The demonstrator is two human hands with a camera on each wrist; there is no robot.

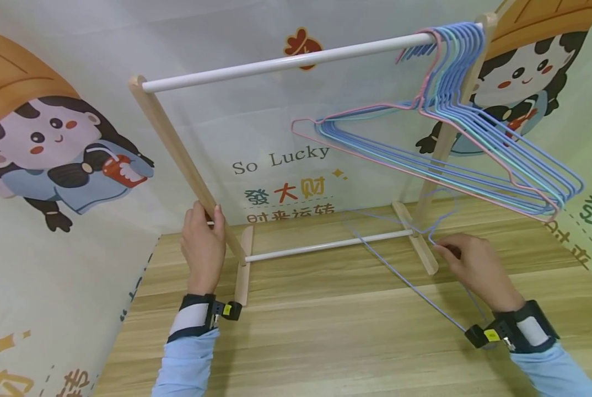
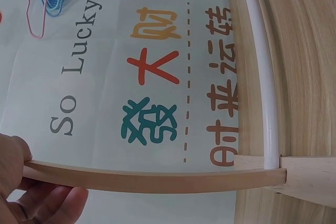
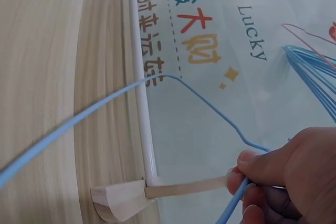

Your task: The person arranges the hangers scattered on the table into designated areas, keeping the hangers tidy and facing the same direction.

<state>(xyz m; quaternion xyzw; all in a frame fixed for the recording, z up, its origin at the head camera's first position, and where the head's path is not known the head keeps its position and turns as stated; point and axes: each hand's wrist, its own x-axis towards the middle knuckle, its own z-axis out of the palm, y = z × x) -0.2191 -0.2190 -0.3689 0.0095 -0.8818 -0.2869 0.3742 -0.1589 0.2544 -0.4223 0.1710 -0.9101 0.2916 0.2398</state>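
My left hand point(image 1: 204, 248) grips the left wooden post of a small clothes rack point(image 1: 177, 149), low on the post; in the left wrist view the thumb and fingers point(image 2: 58, 203) lie on either side of the wood. A blue wire hanger point(image 1: 405, 280) is pinched near its neck by my right hand point(image 1: 474, 270), in front of the rack's right foot. In the right wrist view thumb and forefinger close on the blue wire point(image 3: 210, 109). Several blue and teal hangers point(image 1: 504, 154) hang at the right end of the white top rail point(image 1: 276, 64), with a pink hanger point(image 1: 365, 151) foremost.
The rack stands on a wood-grain table point(image 1: 326, 331). A white lower bar point(image 1: 326, 246) joins its two feet, the left foot point(image 1: 243, 281) and the right foot point(image 1: 425, 253). Behind and at both sides hangs a printed backdrop point(image 1: 256, 121) with cartoon figures and lettering.
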